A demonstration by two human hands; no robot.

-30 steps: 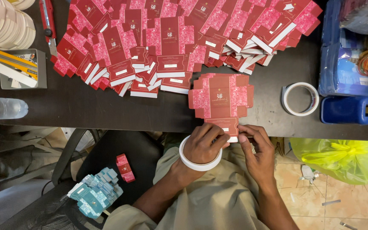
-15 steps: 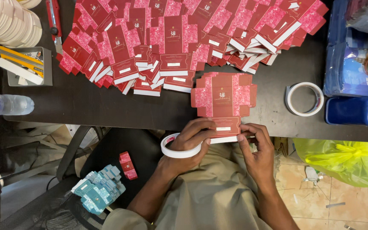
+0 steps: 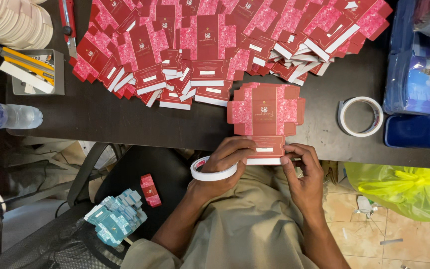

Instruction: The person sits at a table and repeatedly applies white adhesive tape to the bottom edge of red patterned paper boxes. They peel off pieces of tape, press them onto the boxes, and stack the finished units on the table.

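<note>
Seen from above, a flat red and pink carton blank [image 3: 266, 119] lies at the near edge of a dark table [image 3: 125, 124]. The left hand [image 3: 227, 159] wears a roll of white tape [image 3: 210, 172] around it, its fingers pressing the blank's bottom flap. The right hand [image 3: 302, 169] pinches that flap's right end. Behind lies a heap of similar flat cartons [image 3: 215, 45]; another tape roll [image 3: 359, 116] sits to the right.

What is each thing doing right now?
Left hand: holding a tape roll, fingers on the flat box.
Right hand: pinching the flat box's near flap.
Flat red box: unfolded, lying on the table.
Red box pile: flat, overlapping.
Second tape roll: lying flat.
Water bottle: on its side.
</note>
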